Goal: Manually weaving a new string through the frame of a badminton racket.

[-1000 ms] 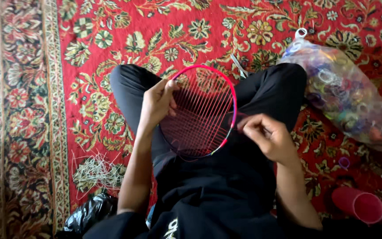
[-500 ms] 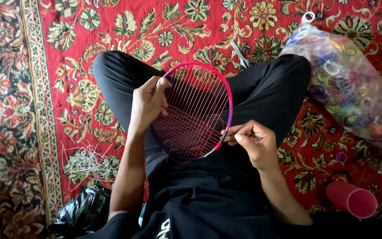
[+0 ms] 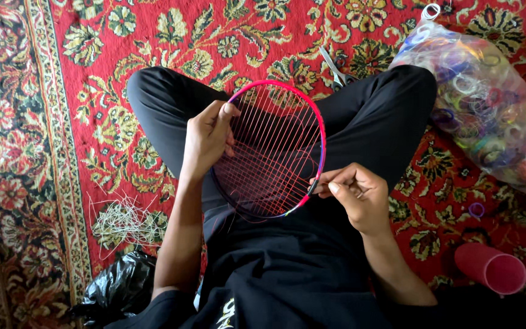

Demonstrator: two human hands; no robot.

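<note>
We've brought our right hand (image 3: 360,198) in from out wide, now pinching string at the racket (image 3: 275,149) rim, left hand (image 3: 205,140) clamped on its other side, frame resting across our lap on the carpet (image 3: 92,73), so the stringing goes on.

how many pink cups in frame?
1. The pink cup lies on its side on the red carpet, lower right, beside the right hand's forearm. Others may be hidden outside the frame.
</note>
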